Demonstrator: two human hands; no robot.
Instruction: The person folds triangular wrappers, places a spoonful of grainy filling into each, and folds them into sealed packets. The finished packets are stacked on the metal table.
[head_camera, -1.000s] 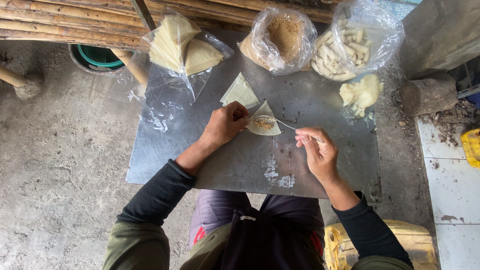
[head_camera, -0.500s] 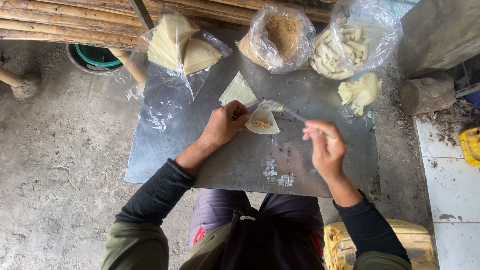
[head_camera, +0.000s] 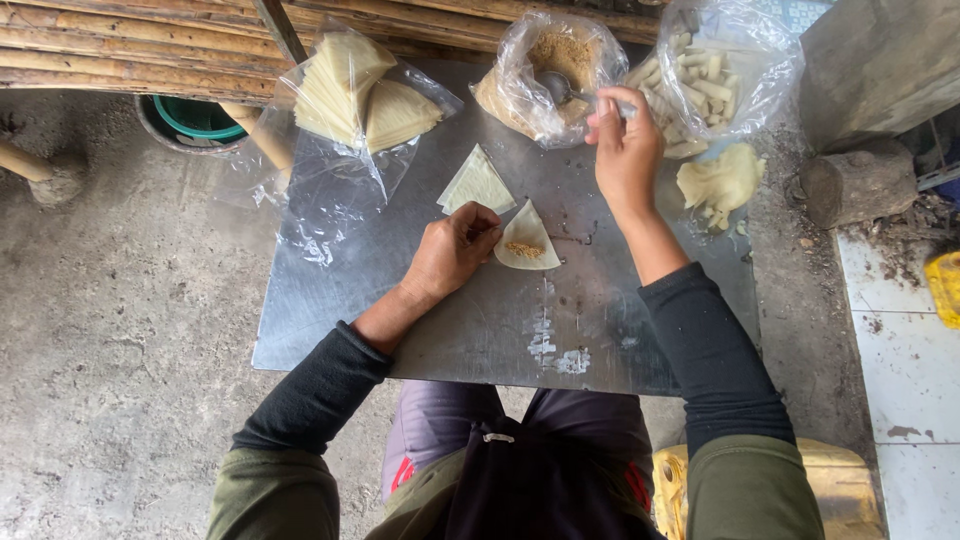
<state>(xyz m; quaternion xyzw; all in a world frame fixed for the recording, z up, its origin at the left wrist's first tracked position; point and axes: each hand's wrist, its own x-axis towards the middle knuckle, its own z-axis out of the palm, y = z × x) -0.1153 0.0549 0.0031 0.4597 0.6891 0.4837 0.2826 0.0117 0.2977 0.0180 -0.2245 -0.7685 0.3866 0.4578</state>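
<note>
Near half of the tabletop open, far edge crowded

We see bare metal tabletop (head_camera: 470, 330) across the near half, where a hand could pass freely between our two forearms and along the left edge. Our left hand (head_camera: 452, 250) rests on the filled wrapper (head_camera: 527, 243), with a spare wrapper (head_camera: 478, 183) just beyond, blocking the middle. The far edge is lined by the bag of wrappers (head_camera: 355, 95), the bag of brown filling (head_camera: 550, 65) where our right hand (head_camera: 625, 150) reaches, and the bag of pale sticks (head_camera: 715, 70). A pale heap (head_camera: 722, 182) narrows the right side; a gap stays open between our right forearm and that heap.
</note>
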